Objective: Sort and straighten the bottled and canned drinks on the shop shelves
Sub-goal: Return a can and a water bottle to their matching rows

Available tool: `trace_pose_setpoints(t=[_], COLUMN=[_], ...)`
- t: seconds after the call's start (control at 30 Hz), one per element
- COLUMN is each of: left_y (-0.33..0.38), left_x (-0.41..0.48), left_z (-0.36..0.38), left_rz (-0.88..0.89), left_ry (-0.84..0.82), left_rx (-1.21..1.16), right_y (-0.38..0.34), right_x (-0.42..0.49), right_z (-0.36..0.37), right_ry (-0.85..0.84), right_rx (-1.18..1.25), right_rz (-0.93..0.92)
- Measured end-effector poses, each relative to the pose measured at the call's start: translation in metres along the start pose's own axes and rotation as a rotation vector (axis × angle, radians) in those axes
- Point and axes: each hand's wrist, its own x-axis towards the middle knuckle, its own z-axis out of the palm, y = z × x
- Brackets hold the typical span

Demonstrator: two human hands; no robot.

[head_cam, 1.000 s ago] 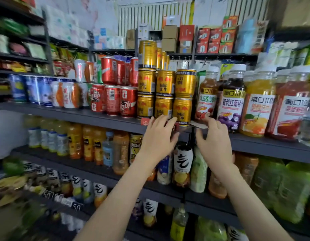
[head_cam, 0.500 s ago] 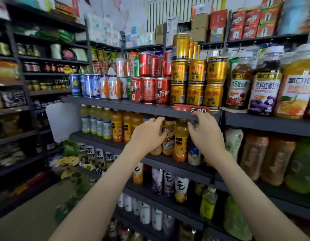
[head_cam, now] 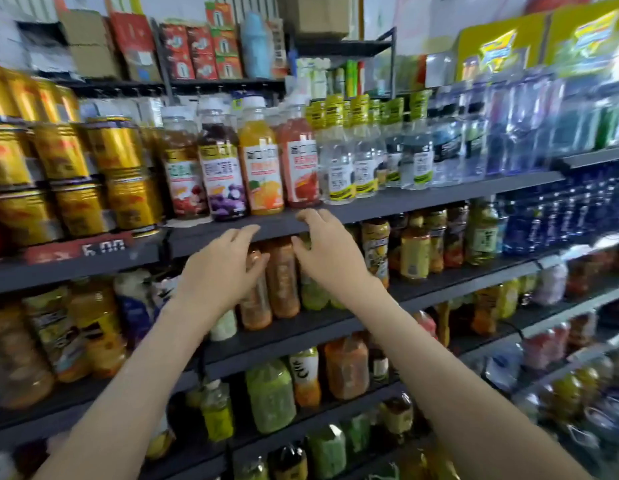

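Observation:
Both hands are raised in front of the dark shelf edge (head_cam: 387, 209). My left hand (head_cam: 219, 268) has its fingers spread and holds nothing, in front of orange juice bottles (head_cam: 282, 278) on the shelf below. My right hand (head_cam: 327, 251) is also open, its fingertips at the shelf edge under a red juice bottle (head_cam: 298, 161). Beside that bottle stand an orange juice bottle (head_cam: 261, 168), a purple grape juice bottle (head_cam: 222, 174) and a brown one (head_cam: 181, 171). Stacked gold cans (head_cam: 117, 168) fill the left of the same shelf.
Clear bottles with yellow-green caps (head_cam: 339, 157) and blue-tinted water bottles (head_cam: 509, 133) run along the shelf to the right. A red price tag (head_cam: 79, 249) sits under the gold cans. Cartons (head_cam: 197, 50) stand on the top shelf. Lower shelves hold more juice and tea bottles (head_cam: 270, 396).
The view has swung to the right, from the gold and red cans to the juice bottles. Both hands moved right along the shelf edge and stay open.

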Motion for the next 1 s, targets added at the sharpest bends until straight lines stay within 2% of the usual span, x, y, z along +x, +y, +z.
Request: trace_pose_setpoints(t=[0.17, 0.4, 0.53, 0.73, 1.0], left_y=[0.111, 0.248, 0.281, 0.291, 0.354], left_x=[0.047, 0.112, 0.141, 0.195, 0.261], left_z=[0.034, 0.080, 0.104, 0.127, 0.158], left_rz=[0.120, 0.072, -0.036, -0.117, 0.040], left_ry=[0.037, 0.063, 0.090, 0.197, 0.395], left_rx=[-0.110, -0.160, -0.213, -0.263, -0.174], right_y=[0.097, 0.229, 0.284, 0.338, 0.416], right_x=[-0.005, -0.008, 0.007, 0.050, 0.105], right_z=[-0.078, -0.162, -0.175, -0.161, -0.175], right_ry=[0.060, 0.078, 0.075, 0.117, 0.212], right_rx=[-0.111, -0.130, -0.067, -0.007, -0.022], right_rz=[0.060, 0.093, 0.089, 0.063, 0.082])
